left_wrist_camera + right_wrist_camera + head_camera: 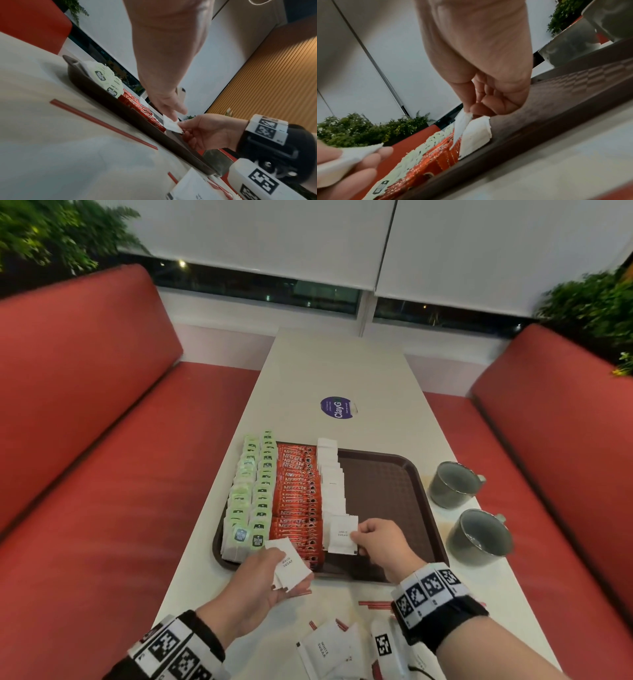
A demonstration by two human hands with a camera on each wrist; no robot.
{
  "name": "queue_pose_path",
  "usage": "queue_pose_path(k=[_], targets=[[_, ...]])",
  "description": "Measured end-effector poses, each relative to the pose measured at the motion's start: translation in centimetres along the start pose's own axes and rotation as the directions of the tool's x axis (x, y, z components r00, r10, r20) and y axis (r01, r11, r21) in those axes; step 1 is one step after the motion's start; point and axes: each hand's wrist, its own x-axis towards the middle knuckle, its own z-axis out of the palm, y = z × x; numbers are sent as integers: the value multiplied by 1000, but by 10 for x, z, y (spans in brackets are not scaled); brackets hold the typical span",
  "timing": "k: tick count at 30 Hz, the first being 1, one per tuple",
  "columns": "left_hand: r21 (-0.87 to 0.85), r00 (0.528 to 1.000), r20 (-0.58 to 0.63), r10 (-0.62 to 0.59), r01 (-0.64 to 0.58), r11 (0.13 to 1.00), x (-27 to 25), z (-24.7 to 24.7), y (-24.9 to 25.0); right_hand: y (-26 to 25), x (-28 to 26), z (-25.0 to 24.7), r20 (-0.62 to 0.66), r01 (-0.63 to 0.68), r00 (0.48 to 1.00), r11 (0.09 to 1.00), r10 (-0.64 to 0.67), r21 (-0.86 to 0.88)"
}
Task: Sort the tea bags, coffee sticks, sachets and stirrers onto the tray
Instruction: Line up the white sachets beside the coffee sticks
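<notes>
right hand [376, 537] grip: pinches sugar sachet [342, 535] at the near end of the white row on tray [387, 484] | left hand [263, 580] grip: holds spare sachets [291, 568] above the desk | risk: careless release could topple the leaning row or overlap the coffee sticks [298, 501]; the loose fan may spill

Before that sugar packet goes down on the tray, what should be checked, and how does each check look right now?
1. Right hand pinches one white sugar sachet: ok.
2. Sachet is over the near end of the sugar row, beside the Nescafe sticks: ok.
3. Bare tray floor right of the row for more: ok.
4. Left hand holds spare sachets: ok.
5. Red stirrers on the tray: not ok, on the table.
6. Exact count in the left hand: cannot tell.
</notes>
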Motion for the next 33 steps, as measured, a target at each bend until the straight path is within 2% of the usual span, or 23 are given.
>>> queue_pose_path(k=[3,7,12,14,16,18,20,22,23,28,30,33], targets=[[10,1000,11,-6,6,1000,-4,-3,-1,-2,8,6,35,-55,998,996,57,-72],[79,1000,25,11,-13,997,-6,-7,-2,-4,18,13,0,-60,998,976,61,-211],[142,999,6,38,-38,989,-8,-7,-3,-6,21,16,-13,-96,995,969,96,-228],[157,999,-16,45,-42,987,-7,-6,-4,-5,19,14,-39,-57,998,960,48,-273],[170,998,-14,54,-51,984,-7,-4,-4,-7,9,11,-62,46,996,941,-71,-335],[176,998,-1,65,-64,982,-7,-1,-5,-11,-11,11,8,187,981,933,-194,-308],[181,996,23,90,-93,979,-5,2,-7,-14,-34,15,166,281,953,942,-252,-185],[190,993,45,108,-114,975,-5,6,-8,-12,-50,20,286,266,927,963,-243,-43],[195,992,55,113,-122,973,-5,8,-9,-11,-53,22,301,251,923,968,-238,-3],[175,992,65,104,-114,978,-5,13,-7,-7,-50,14,235,162,952,975,-195,153],[135,995,39,90,-95,986,-4,10,-6,-6,-41,5,114,136,981,977,-156,165],[109,995,-2,96,-95,989,-4,4,-6,0,-24,-4,-38,84,996,994,-82,64]])
